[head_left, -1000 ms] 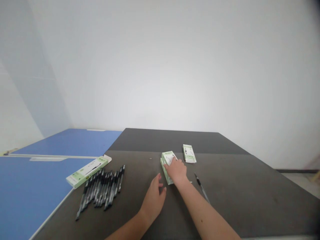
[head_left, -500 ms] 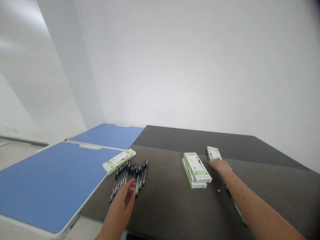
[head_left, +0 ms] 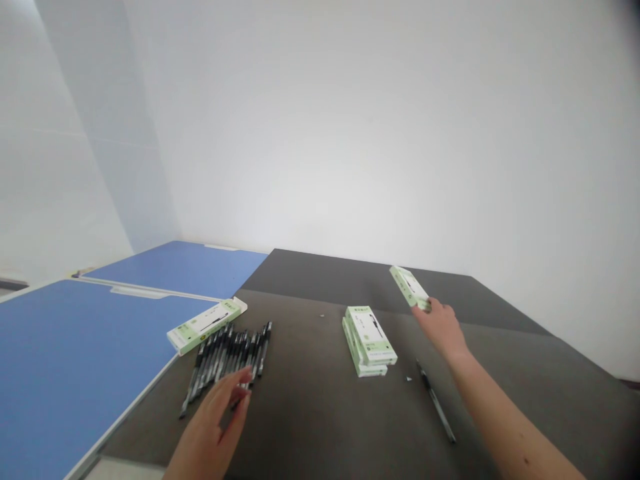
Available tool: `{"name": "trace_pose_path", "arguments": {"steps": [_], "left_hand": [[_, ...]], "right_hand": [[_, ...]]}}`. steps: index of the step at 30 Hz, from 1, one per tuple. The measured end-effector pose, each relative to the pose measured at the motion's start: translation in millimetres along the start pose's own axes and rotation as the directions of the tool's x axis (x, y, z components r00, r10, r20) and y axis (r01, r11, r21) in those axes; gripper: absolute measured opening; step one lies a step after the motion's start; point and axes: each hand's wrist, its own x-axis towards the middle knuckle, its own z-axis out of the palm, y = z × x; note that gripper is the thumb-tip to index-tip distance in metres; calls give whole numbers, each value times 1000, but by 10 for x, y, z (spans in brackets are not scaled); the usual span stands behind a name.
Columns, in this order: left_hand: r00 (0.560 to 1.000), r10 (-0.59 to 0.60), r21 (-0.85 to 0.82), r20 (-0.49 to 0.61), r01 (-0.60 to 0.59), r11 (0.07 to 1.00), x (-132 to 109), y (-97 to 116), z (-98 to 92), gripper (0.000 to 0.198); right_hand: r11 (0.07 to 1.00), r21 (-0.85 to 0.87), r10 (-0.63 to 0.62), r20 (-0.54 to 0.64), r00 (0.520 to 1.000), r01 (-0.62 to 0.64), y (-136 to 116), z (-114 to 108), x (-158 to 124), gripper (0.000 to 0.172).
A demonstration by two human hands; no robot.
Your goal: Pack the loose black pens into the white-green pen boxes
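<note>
My right hand point(head_left: 440, 327) grips the near end of a white and green pen box point(head_left: 409, 285), which is tilted and raised off the dark table. Over the near edge of a row of black pens point(head_left: 227, 357) hovers my left hand point(head_left: 217, 413), its fingers apart and curved, holding nothing I can see. Behind the pens, a pen box point(head_left: 207, 325) with its end flap open lies at the left. Between my hands sits a stack of pen boxes point(head_left: 370, 339). A single black pen point(head_left: 436, 401) lies left of my right forearm.
The dark table point(head_left: 310, 413) meets blue-topped tables point(head_left: 90, 340) on the left. Small white scraps point(head_left: 409, 379) lie near the stack and further back. A white wall point(head_left: 320, 133) rises behind the tables.
My right hand has lifted its pen box from the table, uncovering more of the lone pen. My left hand stays by the pens. The view has shifted to the right.
</note>
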Motion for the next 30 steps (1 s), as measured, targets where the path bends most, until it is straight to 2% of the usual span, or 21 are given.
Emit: {"name": "trace_pose_path", "arguments": {"steps": [3, 5, 6, 7, 8, 10, 12, 14, 16, 17, 18, 20, 23, 24, 26, 27, 28, 29, 30], "left_hand": [[980, 201, 81, 13, -201, 976, 110, 331, -13, 36], [944, 329, 146, 22, -329, 933, 192, 573, 5, 47], [915, 402, 174, 25, -400, 900, 226, 682, 31, 54], [886, 462, 206, 38, -459, 864, 253, 773, 69, 59], [861, 502, 230, 76, -505, 832, 272, 843, 116, 60], [835, 535, 263, 128, -548, 794, 294, 913, 219, 57], [834, 510, 258, 210, -550, 794, 315, 902, 308, 55], [812, 466, 181, 352, -547, 817, 363, 843, 363, 59], [728, 445, 40, 522, -542, 840, 448, 775, 391, 65], [673, 448, -33, 589, -534, 845, 501, 746, 403, 67], [620, 457, -94, 638, -526, 845, 559, 724, 417, 68], [542, 481, -174, 690, -521, 836, 676, 703, 467, 67], [451, 531, -234, 717, -562, 793, 820, 712, 610, 63], [418, 547, -251, 725, -580, 775, 853, 719, 672, 63], [380, 560, -265, 736, -599, 756, 889, 730, 791, 63], [376, 558, -263, 739, -602, 754, 888, 731, 837, 66], [408, 552, -252, 727, -589, 768, 873, 729, 865, 68], [470, 536, -231, 701, -562, 795, 841, 720, 872, 69], [554, 508, -202, 660, -520, 830, 793, 702, 856, 70]], "right_hand": [[974, 161, -185, 144, 972, 161, -158, -329, -356, 48], [929, 295, -306, 276, 911, 222, -277, -456, -650, 43], [907, 366, -344, 353, 870, 209, -333, -479, -796, 41], [874, 462, -377, 455, 807, 148, -381, -474, -932, 39], [813, 582, -413, 574, 706, 2, -418, -441, -1055, 38], [753, 632, -448, 697, 560, -185, -449, -307, -1250, 41], [738, 609, -445, 763, 468, -291, -412, -118, -1385, 47], [717, 573, -443, 814, 375, -397, -315, 79, -1483, 52], [732, 523, -428, 852, 303, -436, -188, 247, -1562, 61], [769, 501, -403, 862, 307, -398, -125, 313, -1594, 66], [812, 481, -371, 863, 344, -331, -69, 365, -1618, 69], [877, 447, -317, 814, 487, -176, 12, 429, -1636, 65], [912, 410, -294, 651, 700, 2, 54, 467, -1597, 47], [920, 389, -295, 594, 748, 53, 53, 476, -1577, 43], [930, 345, -300, 505, 809, 129, 45, 497, -1550, 39], [933, 324, -302, 471, 829, 156, 40, 508, -1547, 37], [935, 307, -306, 441, 844, 178, 35, 518, -1552, 36], [934, 296, -312, 416, 854, 197, 29, 524, -1566, 36], [930, 296, -327, 397, 858, 217, 19, 524, -1587, 35]]}}
